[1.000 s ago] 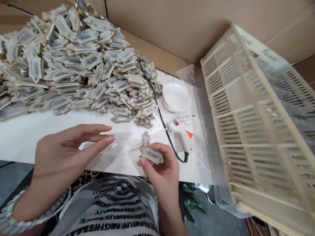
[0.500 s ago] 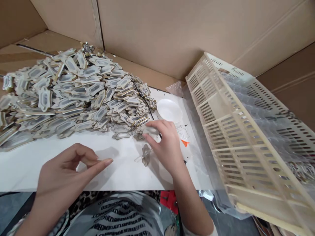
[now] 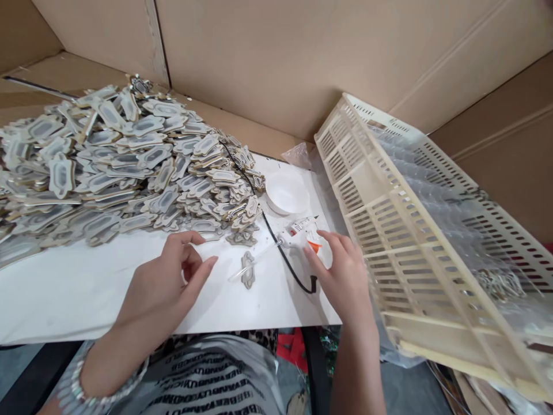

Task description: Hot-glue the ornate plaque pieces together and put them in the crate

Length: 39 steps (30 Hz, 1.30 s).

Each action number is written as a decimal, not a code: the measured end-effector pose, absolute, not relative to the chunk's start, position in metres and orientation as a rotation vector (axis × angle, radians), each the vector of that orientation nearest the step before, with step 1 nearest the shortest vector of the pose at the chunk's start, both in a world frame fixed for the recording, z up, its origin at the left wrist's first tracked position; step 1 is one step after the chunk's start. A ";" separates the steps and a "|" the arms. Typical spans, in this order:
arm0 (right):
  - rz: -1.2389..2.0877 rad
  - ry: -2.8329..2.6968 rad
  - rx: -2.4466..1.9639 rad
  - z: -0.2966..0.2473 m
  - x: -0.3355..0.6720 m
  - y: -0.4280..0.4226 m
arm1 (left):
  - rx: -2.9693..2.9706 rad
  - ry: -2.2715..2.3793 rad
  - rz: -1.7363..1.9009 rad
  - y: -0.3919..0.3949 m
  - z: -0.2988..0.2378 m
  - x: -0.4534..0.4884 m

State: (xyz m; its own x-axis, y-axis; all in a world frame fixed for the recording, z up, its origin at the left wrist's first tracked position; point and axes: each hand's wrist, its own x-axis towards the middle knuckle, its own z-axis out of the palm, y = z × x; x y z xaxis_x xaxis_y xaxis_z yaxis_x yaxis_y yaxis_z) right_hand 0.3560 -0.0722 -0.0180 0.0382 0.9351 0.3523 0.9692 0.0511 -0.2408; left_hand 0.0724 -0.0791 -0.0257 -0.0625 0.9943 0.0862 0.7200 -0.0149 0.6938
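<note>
Grey frames [image 3: 142, 155] pile left of the glue gun [image 3: 296, 237]; the left hand [image 3: 173, 282], fingers parted, is nearer it; one frame [image 3: 247, 280] lies beneath the gun's clear stick [image 3: 237, 274]; the right hand [image 3: 343, 274], fingers spread, overlaps its right side.

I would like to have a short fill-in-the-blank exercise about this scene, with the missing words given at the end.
1. The hand nearest the glue gun is the person's ____ one.
2. The trigger of the glue gun is coloured ____.
3. In the camera view, the pile of frame-like pieces lies to the ____ of the white bowl.
4. In the same view, the slotted crate stands to the bowl's ____.

Missing words: right; orange; left; right.
</note>
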 end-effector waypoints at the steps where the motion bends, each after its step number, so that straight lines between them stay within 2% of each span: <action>1: -0.116 -1.929 -1.968 -0.022 0.361 -0.076 | 1.799 1.838 0.806 -0.078 -0.027 0.074; 9: 0.083 -1.880 -2.341 -0.017 0.347 -0.072 | 1.946 1.729 0.760 -0.080 -0.039 0.078; 16: 0.304 -1.829 -2.261 -0.017 0.341 -0.061 | 2.181 1.379 0.647 -0.073 -0.057 0.080; 25: 0.643 -1.286 -1.676 -0.020 0.365 -0.082 | 2.219 1.351 0.430 -0.068 -0.049 0.089; 33: 0.623 -0.924 -1.102 -0.027 0.353 -0.094 | 2.247 1.372 0.398 -0.063 -0.041 0.111; 36: 0.716 -0.809 -0.954 -0.015 0.345 -0.087 | 2.223 1.325 0.483 -0.063 -0.037 0.110; 39: 0.837 -0.745 -0.922 0.002 0.340 -0.077 | 2.230 1.185 0.728 -0.055 -0.022 0.106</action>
State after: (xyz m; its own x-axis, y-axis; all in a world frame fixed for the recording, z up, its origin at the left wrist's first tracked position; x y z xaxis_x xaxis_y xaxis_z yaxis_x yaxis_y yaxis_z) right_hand 0.3398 -0.0775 0.0018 0.4752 0.8598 0.1871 -0.2853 0.3517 -0.8916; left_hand 0.1057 -0.0551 -0.0218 0.4758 0.8520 0.2184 0.5801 -0.4906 0.6502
